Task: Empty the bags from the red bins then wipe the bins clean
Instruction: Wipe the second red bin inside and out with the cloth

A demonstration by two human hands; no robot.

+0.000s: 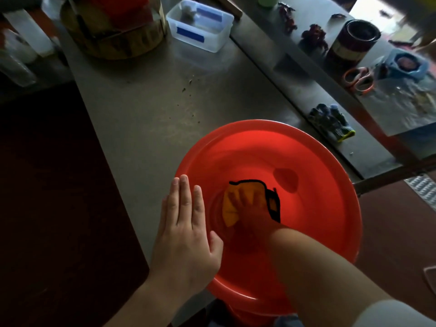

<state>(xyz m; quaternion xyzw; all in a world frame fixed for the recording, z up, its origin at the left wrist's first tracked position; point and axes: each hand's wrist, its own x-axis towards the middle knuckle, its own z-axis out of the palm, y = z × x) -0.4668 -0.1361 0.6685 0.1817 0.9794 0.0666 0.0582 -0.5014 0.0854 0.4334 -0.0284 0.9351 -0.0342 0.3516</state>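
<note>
A round red bin [306, 147] stands on the near end of a grey metal table [153, 109]. No bag shows inside it. My right hand [250, 208] reaches down into the bin and presses an orange cloth with black edging [236, 213] flat against the bottom with spread fingers. My left hand [186, 223] lies flat on the bin's left rim, fingers straight, thumb hanging just inside the rim. Part of another red shape shows below the bin at the bottom edge.
A clear plastic box with blue tape [200, 24] and a round yellow-brown container [113, 27] stand at the table's far end. To the right a lower shelf holds a dark tin [354, 41], orange scissors [358, 79] and work gloves [330, 121]. Dark floor lies left.
</note>
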